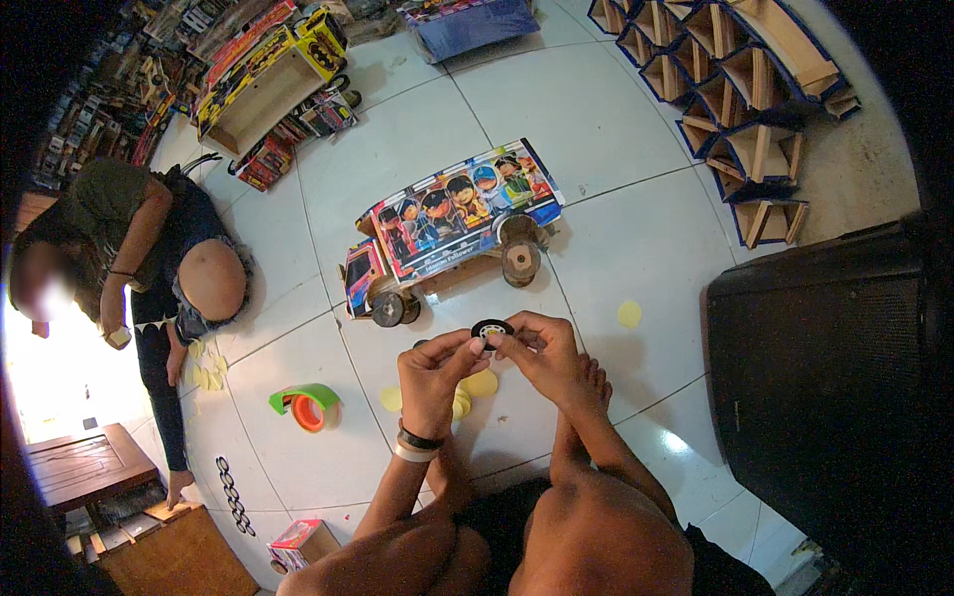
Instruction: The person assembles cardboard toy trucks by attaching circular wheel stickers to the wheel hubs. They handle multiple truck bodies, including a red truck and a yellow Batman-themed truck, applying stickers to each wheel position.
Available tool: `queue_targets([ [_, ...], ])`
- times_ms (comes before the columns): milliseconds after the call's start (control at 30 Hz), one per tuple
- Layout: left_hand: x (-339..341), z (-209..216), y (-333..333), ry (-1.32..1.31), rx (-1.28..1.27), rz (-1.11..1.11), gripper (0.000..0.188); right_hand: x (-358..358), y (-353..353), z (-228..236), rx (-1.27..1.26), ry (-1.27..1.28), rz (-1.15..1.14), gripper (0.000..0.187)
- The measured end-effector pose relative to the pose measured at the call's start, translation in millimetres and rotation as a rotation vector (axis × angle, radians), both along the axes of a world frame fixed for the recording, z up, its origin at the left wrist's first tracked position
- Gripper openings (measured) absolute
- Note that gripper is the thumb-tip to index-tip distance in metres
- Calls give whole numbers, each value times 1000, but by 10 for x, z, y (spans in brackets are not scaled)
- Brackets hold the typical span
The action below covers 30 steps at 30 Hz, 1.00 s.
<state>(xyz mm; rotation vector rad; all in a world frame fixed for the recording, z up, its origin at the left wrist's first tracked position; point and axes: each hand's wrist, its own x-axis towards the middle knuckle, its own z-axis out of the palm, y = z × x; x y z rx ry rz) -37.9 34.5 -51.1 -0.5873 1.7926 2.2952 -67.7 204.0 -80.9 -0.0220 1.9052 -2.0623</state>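
Between my left hand (435, 375) and my right hand (545, 358) is a small black disc with a white wheel pattern (493, 327). Both hands pinch it by the edge with thumbs and fingertips. Just beyond them a toy truck (459, 221) stands on the floor, its long side covered with colourful cartoon figures. Its dark front wheel (389, 309) and brownish rear wheel (520, 263) face me. Pale yellow round pieces (481, 383) lie on the tiles under my hands, partly hidden by my left wrist.
A green and orange tape dispenser (307, 405) lies left, near a strip of black wheel discs (235, 497). Another person (129, 223) sits at far left. A black speaker-like box (820, 348) stands right, blue-edged wooden frames (740, 109) behind it. More toy trucks (263, 84) stand upper left.
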Motion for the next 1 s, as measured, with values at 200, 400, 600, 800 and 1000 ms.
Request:
queue_targets([
  [200,-12,8,-3,-15,-13,9,24,-15,20,-5,-30,-16,39,18],
  [400,-33,-33,-14,-13,-23,14,23,-24,24,10,42,9,69,18],
  [600,-64,-65,7,19,-180,4,21,-18,20,19,38,43,48,18],
  [800,-59,-64,-1,65,-237,-17,21,-36,23,29,35,67,46,20],
  [1000,-69,-15,17,17,-182,-17,22,-48,46,51,38,-25,51,19],
])
